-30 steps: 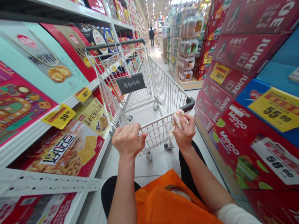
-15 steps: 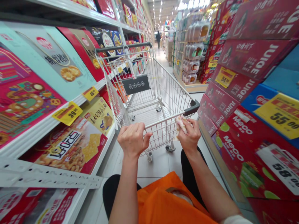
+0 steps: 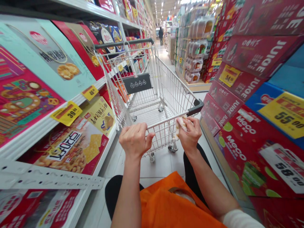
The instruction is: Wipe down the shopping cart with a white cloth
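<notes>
OK, left hand [image 3: 135, 139]: fingers curled together over the near rail [image 3: 166, 121] of the shopping cart [image 3: 175, 87], clamped on it; fingertips hidden on the far side, thumb apart from them, pointing toward the right hand [image 3: 190, 131]. Right fingers closed on a crumpled pale cloth [image 3: 180, 124], bunched between fingers and thumb, at the same rail; exact contact with the wire can't be told. Black corner cap [image 3: 195, 107] sits just beyond the right fingers.

Cart basket opens out ahead of both sets of fingers, dark sign panel [image 3: 137, 83] on its far wall, dark handlebar [image 3: 123, 43] past that. Front casters show below and between the hands, nearer one [image 3: 152, 157] under the left thumb.

Left of the left fingers: snack box [image 3: 71, 146] on a shelf, yellow price tag [image 3: 67, 113] above it. Right of the right fingers: stacked red drink cartons [image 3: 247, 148]. Orange apron [image 3: 175, 202] below both wrists.
</notes>
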Action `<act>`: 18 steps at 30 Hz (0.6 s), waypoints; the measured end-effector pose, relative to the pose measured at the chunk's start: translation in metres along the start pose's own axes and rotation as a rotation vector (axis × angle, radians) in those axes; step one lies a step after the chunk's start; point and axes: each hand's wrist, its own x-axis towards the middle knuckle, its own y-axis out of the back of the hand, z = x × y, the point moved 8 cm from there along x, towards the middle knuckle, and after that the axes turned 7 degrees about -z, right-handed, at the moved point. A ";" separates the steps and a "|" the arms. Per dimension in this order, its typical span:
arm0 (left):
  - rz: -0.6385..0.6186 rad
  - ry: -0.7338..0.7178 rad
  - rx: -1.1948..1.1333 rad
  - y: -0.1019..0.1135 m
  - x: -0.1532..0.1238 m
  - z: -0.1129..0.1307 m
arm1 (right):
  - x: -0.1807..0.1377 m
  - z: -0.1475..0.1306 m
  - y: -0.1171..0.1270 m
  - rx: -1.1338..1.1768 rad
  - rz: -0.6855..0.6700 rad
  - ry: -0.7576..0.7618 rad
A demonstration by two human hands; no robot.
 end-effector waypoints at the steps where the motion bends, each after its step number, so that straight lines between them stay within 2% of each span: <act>1: 0.002 -0.002 -0.004 0.000 0.000 0.000 | 0.001 -0.002 0.000 -0.011 -0.002 0.006; 7: 0.053 -0.013 0.030 0.002 -0.001 0.001 | 0.004 -0.003 0.001 0.003 -0.001 -0.048; 12: 0.020 -0.014 0.035 0.000 -0.001 0.001 | 0.000 -0.006 0.000 0.000 -0.026 -0.039; 18: 0.047 -0.005 0.042 0.004 -0.001 0.000 | -0.001 -0.010 0.001 -0.002 -0.012 -0.001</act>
